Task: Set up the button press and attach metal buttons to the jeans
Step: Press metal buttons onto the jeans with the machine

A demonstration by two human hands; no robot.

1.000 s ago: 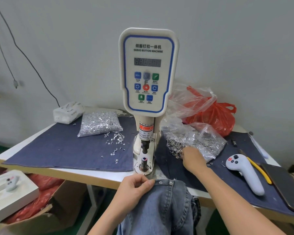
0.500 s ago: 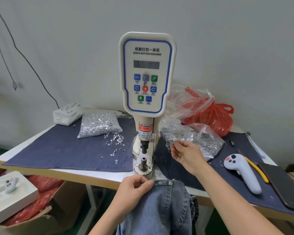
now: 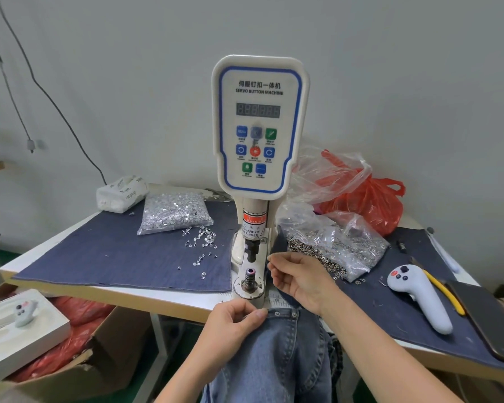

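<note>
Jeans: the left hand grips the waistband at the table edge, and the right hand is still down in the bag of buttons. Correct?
Not quite. The head view shows the right hand out of the bag, raised beside the press, fingertips pinched. The left hand does grip the jeans waistband at the table edge.

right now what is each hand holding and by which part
Left hand grips the jeans at the waistband edge. Right hand pinches something too small to identify at its fingertips.
</note>
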